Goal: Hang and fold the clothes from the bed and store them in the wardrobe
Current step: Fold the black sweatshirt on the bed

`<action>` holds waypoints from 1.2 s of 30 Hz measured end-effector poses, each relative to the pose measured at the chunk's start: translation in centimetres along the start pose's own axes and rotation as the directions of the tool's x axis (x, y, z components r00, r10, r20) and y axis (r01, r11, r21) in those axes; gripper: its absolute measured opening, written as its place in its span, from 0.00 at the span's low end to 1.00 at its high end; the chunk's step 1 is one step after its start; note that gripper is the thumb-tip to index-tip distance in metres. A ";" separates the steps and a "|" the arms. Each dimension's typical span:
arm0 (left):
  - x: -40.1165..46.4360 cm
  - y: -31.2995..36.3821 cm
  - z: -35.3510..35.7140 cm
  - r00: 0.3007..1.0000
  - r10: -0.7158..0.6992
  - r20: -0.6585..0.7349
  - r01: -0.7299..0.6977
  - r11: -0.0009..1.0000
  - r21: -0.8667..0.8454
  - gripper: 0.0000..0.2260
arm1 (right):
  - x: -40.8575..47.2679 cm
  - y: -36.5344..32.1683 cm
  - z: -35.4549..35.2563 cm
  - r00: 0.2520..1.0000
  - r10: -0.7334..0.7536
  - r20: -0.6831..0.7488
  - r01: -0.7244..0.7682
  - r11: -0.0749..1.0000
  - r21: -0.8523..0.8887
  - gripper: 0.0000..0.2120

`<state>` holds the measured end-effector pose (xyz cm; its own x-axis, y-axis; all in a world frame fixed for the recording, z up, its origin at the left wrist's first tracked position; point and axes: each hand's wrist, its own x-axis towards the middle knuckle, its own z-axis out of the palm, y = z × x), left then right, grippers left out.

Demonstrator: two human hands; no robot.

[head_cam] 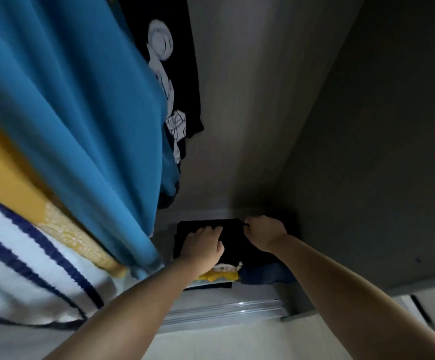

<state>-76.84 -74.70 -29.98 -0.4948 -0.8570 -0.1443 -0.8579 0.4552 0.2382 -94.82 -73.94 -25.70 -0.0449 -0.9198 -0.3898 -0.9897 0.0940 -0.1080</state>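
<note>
A folded black garment (233,239) is seen lying on top of a stack of folded clothes (226,274) on the wardrobe floor (211,294). It is pressed flat by the left hand (203,246), fingers relaxed and close together. Its far right corner is pinched by the right hand (264,232), fingers curled. A blue garment (81,113) and a black printed shirt (169,74) are hung to the left. No writing can be read.

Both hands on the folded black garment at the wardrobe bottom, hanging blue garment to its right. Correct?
Not quite. In the head view the blue garment hangs to the left of the folded black garment, not the right. The left hand and right hand are on it.
</note>
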 end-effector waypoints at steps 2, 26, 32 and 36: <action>-1.0 1.6 -5.9 1.000 -0.011 -0.010 0.010 0.994 -0.109 0.18 | -3.7 -0.2 -4.8 1.000 0.015 -0.003 -0.015 1.000 0.004 0.17; -23.6 0.3 -35.1 0.872 0.001 -0.489 -0.060 0.993 -0.106 0.16 | -24.3 -19.4 -22.9 0.886 -0.221 -0.407 0.235 0.972 -0.017 0.13; -31.8 -6.8 -39.6 0.758 -0.179 -0.627 0.090 0.981 -0.171 0.15 | -27.4 -29.6 -22.9 0.817 -0.400 -0.415 0.445 0.895 0.012 0.14; -35.1 -10.4 -42.2 0.703 -0.133 -0.698 0.113 0.991 -0.075 0.14 | -28.5 -34.1 -23.3 0.772 -0.471 -0.428 0.529 0.848 0.021 0.13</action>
<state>-44.68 -59.56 13.10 -0.1373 -0.8321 0.5373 -0.8958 0.3359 0.2912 -62.93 -59.83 10.37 0.3730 -0.9170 0.1412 -0.8607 -0.3988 -0.3166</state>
